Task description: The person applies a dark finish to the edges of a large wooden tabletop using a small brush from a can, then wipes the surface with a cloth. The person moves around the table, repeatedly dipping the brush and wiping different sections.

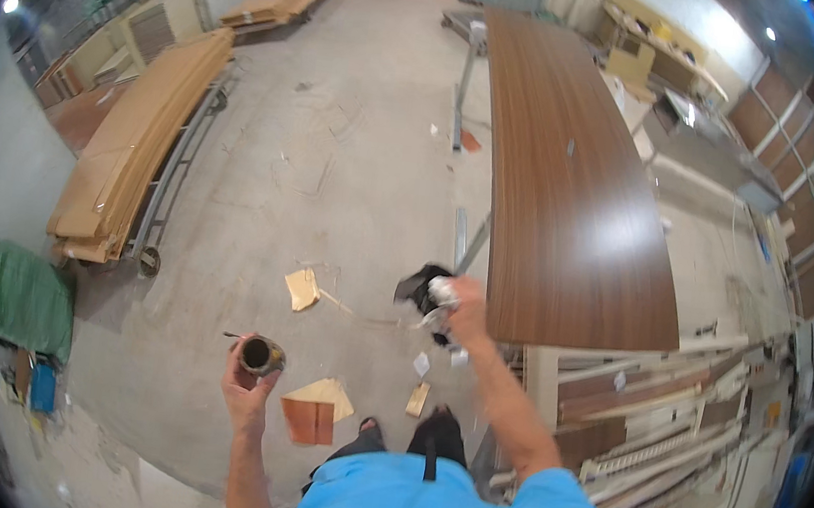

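My left hand (246, 391) has its fingers wrapped round a small open tin (261, 354), held upright at about seven o'clock, while my right hand (461, 310) clutches a blurred black-and-white rag (428, 292) at the near corner of the long wood-grain table (576, 183). I judge it best to keep the tin level so nothing spills, and to wipe along the grain from that corner toward twelve o'clock.

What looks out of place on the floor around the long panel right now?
Loose offcuts and paper bits lie scattered on the concrete floor near the person's feet, beside the brown panel. Nothing looks spilled.
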Available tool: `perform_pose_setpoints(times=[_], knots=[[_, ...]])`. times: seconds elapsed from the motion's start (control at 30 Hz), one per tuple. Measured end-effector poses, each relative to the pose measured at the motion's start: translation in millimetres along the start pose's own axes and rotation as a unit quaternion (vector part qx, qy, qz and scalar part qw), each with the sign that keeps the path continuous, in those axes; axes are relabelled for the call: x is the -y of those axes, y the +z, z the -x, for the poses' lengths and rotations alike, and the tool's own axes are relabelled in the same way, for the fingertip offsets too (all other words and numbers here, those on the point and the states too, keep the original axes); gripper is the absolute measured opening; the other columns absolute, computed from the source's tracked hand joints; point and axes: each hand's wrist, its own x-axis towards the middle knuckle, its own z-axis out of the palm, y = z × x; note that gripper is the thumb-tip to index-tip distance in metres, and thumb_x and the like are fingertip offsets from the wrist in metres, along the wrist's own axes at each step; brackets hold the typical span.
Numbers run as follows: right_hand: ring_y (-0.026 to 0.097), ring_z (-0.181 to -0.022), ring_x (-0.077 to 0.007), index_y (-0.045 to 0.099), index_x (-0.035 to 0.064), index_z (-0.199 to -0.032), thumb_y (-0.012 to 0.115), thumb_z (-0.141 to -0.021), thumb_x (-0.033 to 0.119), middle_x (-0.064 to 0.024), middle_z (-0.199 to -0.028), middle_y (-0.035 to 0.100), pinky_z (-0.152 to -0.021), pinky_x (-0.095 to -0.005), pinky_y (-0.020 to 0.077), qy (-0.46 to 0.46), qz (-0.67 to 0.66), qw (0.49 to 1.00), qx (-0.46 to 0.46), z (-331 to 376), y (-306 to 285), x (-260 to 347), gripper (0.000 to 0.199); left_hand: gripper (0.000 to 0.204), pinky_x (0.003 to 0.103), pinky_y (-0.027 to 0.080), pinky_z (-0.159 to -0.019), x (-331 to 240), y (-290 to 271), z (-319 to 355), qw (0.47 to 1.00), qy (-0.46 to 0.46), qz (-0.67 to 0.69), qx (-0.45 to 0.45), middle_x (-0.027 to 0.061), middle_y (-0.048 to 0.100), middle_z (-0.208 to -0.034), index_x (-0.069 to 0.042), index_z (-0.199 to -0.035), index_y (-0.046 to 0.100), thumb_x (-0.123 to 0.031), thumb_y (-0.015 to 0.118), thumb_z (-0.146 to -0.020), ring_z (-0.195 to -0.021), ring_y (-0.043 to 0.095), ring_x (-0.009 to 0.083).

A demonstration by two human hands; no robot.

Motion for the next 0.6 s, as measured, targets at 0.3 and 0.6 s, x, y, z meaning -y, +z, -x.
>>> perform_pose_setpoints(times=[0.3,0.6], knots=[[0.041,-0.146,-0.0449,0.055,-0.0051,-0.142,0.077,-0.085,0.03,-0.0283,-0.148,0.053,-0.119,-0.0562,0.0335,0.385,0.423,0.817,-0.071,-9.0,-105.4,-235.3,0.07,0.071,0.039,0.049,-0.111,47.3,42.5,-191.0,0.995,-0.046,-0.049,-0.073,0.009,0.055,-0.149,0.001,-0.148,0.052,0.004,0.077,-0.082,-0.134,0.056,0.0224],[0.036,-0.15,-0.0385,0.061,-0.001,-0.136,0.079,-0.08,0.023,-0.0217,-0.15,0.053,-0.125,-0.0533,0.026,0.263,0.335,0.905,-0.014,-368.2,-47.4,-424.0,0.064,0.068,0.037,0.051,-0.11,11.5,334.0,-467.1,0.991,-0.1,-0.041,0.075,0.0065,0.054,-0.144,-0.002,-0.141,0.059,0.007,0.079,-0.076,-0.135,0.054,0.0201]])
